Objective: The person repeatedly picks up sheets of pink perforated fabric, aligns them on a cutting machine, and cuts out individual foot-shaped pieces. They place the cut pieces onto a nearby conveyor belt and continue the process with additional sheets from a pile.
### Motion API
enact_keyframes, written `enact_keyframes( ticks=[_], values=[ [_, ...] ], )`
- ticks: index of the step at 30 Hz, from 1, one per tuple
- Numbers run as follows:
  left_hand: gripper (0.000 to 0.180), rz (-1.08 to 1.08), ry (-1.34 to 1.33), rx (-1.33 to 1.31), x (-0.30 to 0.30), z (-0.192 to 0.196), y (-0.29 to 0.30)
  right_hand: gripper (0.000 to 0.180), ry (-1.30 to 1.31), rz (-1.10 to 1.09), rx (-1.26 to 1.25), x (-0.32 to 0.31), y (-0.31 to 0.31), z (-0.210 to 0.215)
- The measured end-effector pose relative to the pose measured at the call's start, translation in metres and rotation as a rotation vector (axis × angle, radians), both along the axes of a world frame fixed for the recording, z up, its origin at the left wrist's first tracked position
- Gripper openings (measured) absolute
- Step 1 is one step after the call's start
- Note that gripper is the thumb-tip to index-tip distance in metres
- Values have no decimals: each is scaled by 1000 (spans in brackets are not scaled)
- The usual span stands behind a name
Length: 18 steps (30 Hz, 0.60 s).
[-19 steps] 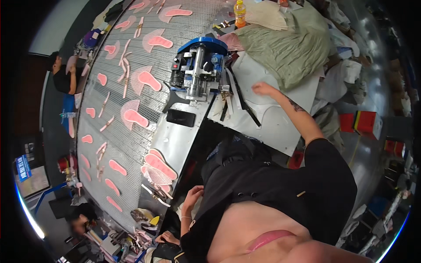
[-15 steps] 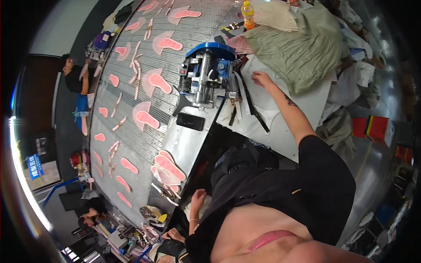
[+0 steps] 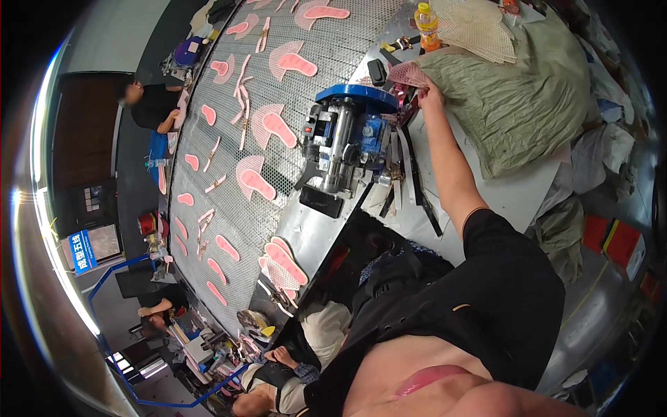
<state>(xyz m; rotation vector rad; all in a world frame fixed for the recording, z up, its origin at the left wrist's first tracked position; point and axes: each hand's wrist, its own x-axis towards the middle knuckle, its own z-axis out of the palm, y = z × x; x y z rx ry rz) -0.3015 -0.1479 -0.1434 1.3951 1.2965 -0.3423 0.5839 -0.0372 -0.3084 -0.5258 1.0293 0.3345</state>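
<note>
The right hand [image 3: 429, 96] reaches forward over the surface [image 3: 511, 198], its fingers drawn narrow and holding the near edge of a pink mesh piece [image 3: 406, 74]. That piece lies beyond the blue-topped machine [image 3: 347, 142], against the left edge of a crumpled green cloth [image 3: 514, 97]. The left hand is out of sight, so its state cannot be told. A small black object [image 3: 377, 71] sits just left of the mesh, and a bottle [image 3: 428, 29] with a yellow cap and orange contents stands behind it, near a pile of beige mesh sheets [image 3: 476, 29]. Dark and pale strips [image 3: 420, 187] lie beside the machine, below the right forearm's side of it, and a black phone [image 3: 321, 201] lies at its near end. To the left, a wide metal belt [image 3: 226, 167] carries pink insoles [image 3: 279, 131], some with mesh fans under them, and thin straps [image 3: 243, 97]. A stack of pink soles [image 3: 286, 260] rests near the belt's lower right edge. A co-worker [image 3: 153, 108] in black is across the belt.
</note>
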Motion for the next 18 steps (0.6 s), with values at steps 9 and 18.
enact_keyframes(
  ticks=[9,18],
  values=[
    [33,66,2,4,89,52,12,16,-168,194,-60,40,-3,19],
    [33,68,-70,40,71,9,31,30,-532,-92,202,-36,-74,30]
  ],
)
